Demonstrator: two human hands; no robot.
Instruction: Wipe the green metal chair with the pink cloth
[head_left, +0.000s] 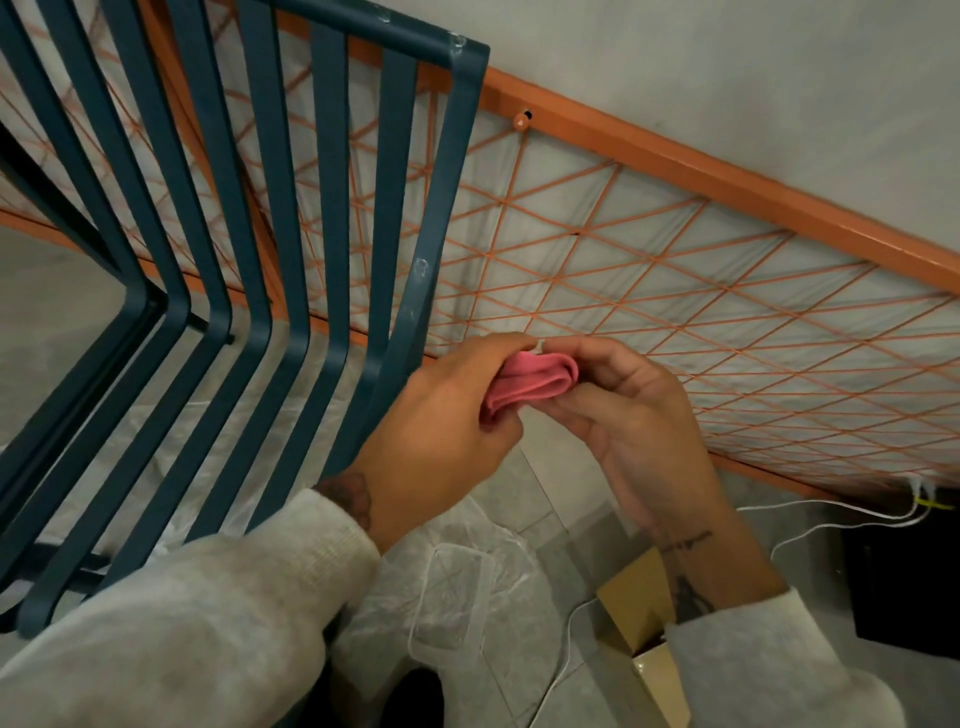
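Pink cloth (535, 384) is at frame centre, folded into a pad. Left hand (447, 410) grips its 8 o'clock end and right hand (623, 415) pinches the fold. Green metal chair (332, 208) is at 10 o'clock, just beside the left hand. Suggest a flat, tight fold, then wiping slat by slat, top down.

Left hand (441, 415) and right hand (623, 415) meet, fingers curled, both pinching the pink cloth (530, 382).

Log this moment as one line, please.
left hand: holds pink cloth | right hand: holds same cloth | chair: cloth not touching it
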